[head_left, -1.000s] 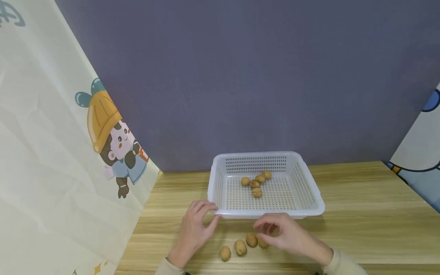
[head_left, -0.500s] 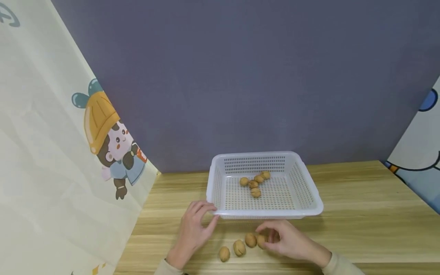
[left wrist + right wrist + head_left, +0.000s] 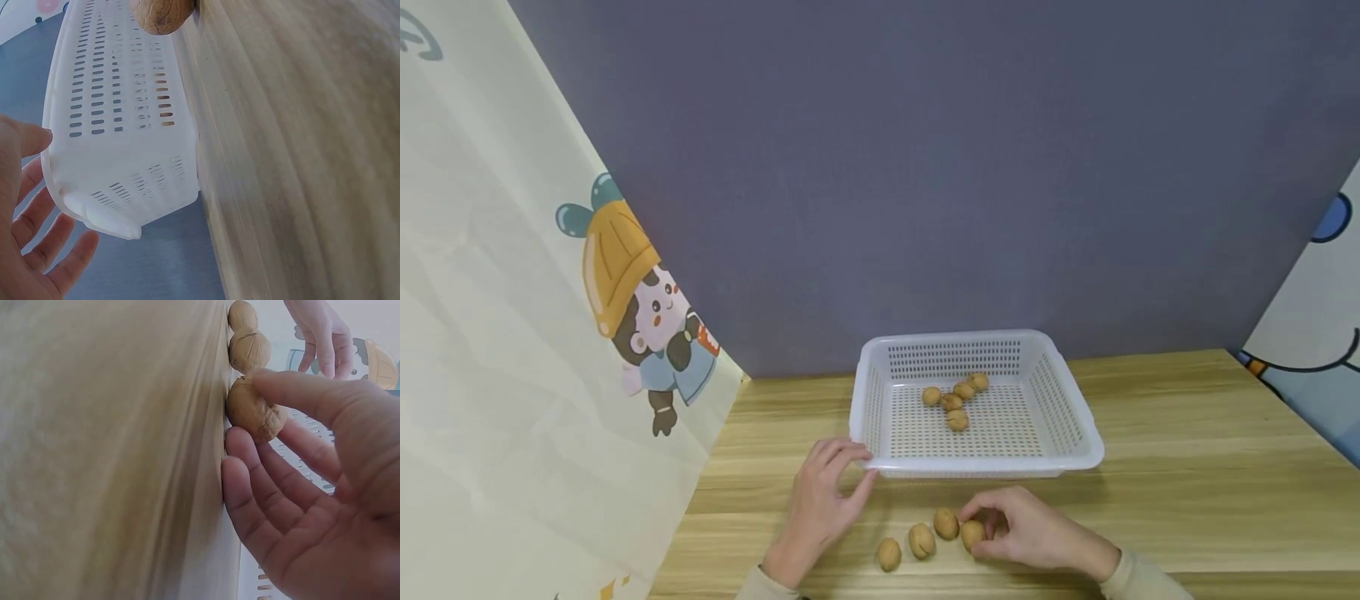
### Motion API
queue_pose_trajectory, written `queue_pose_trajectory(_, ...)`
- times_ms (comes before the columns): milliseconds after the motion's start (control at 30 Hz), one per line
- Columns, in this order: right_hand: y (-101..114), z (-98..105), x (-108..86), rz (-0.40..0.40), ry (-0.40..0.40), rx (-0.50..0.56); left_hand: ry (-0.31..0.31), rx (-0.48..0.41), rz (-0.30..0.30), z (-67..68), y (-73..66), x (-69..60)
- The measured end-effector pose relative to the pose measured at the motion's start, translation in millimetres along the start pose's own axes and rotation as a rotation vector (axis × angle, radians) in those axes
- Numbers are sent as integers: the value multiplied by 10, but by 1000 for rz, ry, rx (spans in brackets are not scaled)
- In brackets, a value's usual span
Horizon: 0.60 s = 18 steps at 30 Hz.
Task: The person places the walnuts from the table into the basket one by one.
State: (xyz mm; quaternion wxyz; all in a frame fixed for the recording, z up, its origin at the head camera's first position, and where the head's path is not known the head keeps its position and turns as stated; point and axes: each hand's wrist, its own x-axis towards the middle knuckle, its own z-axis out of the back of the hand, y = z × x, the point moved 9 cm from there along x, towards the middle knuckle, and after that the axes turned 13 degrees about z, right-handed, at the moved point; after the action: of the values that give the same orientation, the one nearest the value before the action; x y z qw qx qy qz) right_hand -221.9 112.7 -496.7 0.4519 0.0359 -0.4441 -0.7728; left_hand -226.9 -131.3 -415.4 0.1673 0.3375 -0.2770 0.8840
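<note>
The walnut (image 3: 973, 536) sits at the right end of a short row, on the near side of the basket (image 3: 992, 463), and seems to rest on the table (image 3: 1187, 475). The right hand (image 3: 1021, 530) pinches it between thumb and index finger, the other fingers curved low beside it. The shell is round and ridged, so the likeliest trouble is a slip: if the thumb bears off centre, the nut could squirt out and roll. Just to its left lies the next walnut (image 3: 946, 524); whether the two touch I cannot tell, but a sideways nudge could set that one rolling too, towards the middle walnut (image 3: 922, 541) and the end walnut (image 3: 889, 554). The basket's near rim stands above the row, and a hand carried over too low would probably knock it and lose its pinch. The left hand (image 3: 826, 502) is at the near left corner, thumb by the rim, fingers spread loosely beyond it rather than clamped; such a light hold might let the basket slide if bumped. Inside, five walnuts (image 3: 957, 420) lie loosely grouped towards the far side, and a jolt could scatter them. The dark panel (image 3: 925, 183) behind would probably limit a slide away.
</note>
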Motion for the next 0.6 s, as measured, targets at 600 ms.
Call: queue_pose_trajectory(600,87,33,4,-49,-24,129,-24,-7,-10,18,-11,-2)
